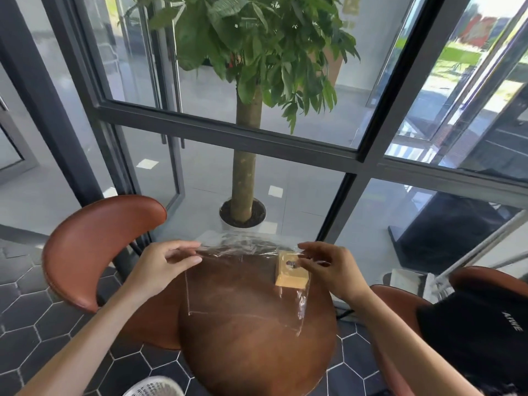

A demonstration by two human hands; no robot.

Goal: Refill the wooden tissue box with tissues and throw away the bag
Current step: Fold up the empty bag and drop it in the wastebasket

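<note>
A clear plastic bag is stretched out flat above the round wooden table. My left hand pinches the bag's upper left edge. My right hand pinches its upper right edge. The light wooden tissue box sits on the far right part of the table, seen through the bag, with a dark oval opening in its top. No tissues show in the bag.
A brown chair stands left of the table and another at the right, with a black cap on it. A potted tree stands behind by the glass wall. A white mesh bin is at the bottom edge.
</note>
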